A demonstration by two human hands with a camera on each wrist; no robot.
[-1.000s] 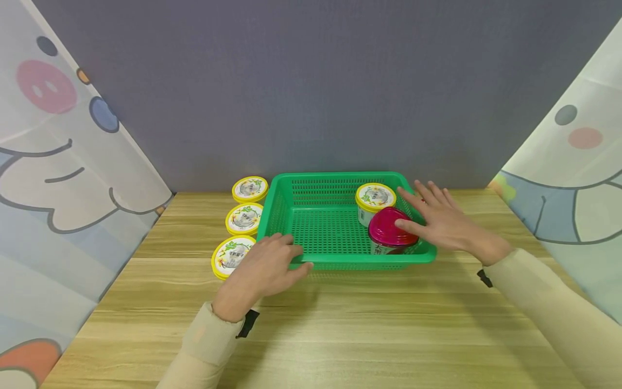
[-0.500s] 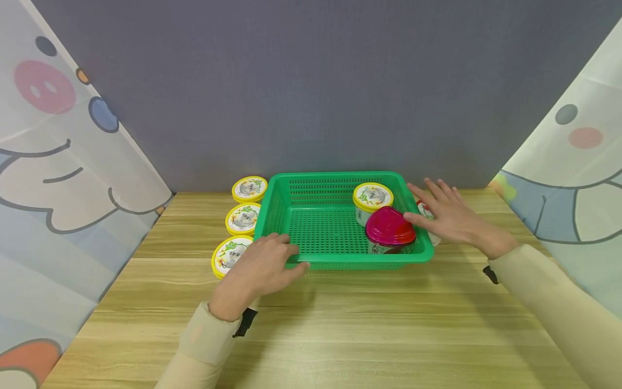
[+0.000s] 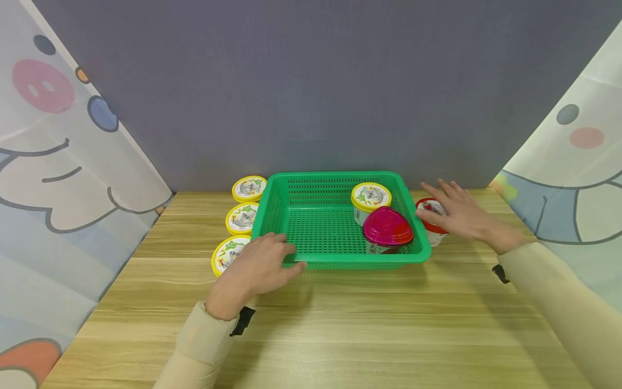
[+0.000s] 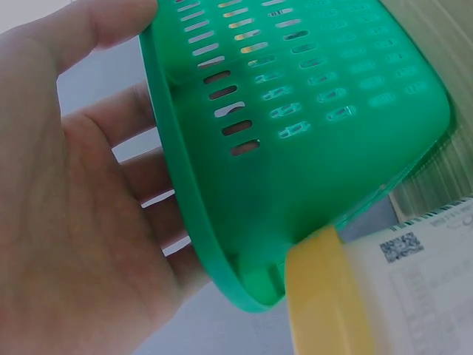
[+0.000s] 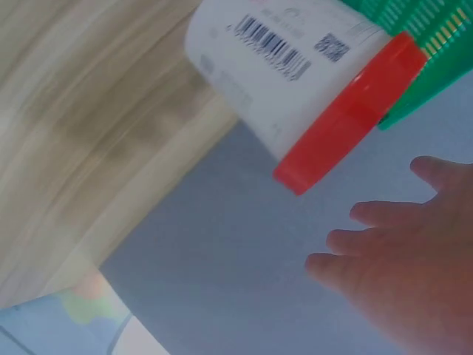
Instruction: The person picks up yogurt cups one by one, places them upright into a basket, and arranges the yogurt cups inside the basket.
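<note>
My left hand [image 3: 257, 267] grips the front left corner of a green plastic basket [image 3: 335, 258]; the left wrist view has its fingers behind the basket's rim [image 4: 181, 174] and the thumb at its upper edge. Inside the basket's right side stand a white tub with a yellow lid [image 3: 371, 195] and a cup with a domed magenta lid [image 3: 387, 227]. My right hand [image 3: 459, 213] hovers with spread fingers over a white tub with a red lid [image 3: 434, 229], right of the basket. In the right wrist view, the fingers are apart from that red-lidded tub [image 5: 295, 81].
Left of the basket, three yellow-lidded tubs [image 3: 243, 217] stand in a row, the nearest partly behind my left hand. A grey panel [image 3: 311, 92] rises behind the wooden table [image 3: 350, 324]. Cartoon-printed cloths [image 3: 53, 162] hang at both sides.
The basket has shifted slightly left with my left hand and the things inside. My right hand has moved right, away from the magenta lid, and the red-lidded tub has come into view.
</note>
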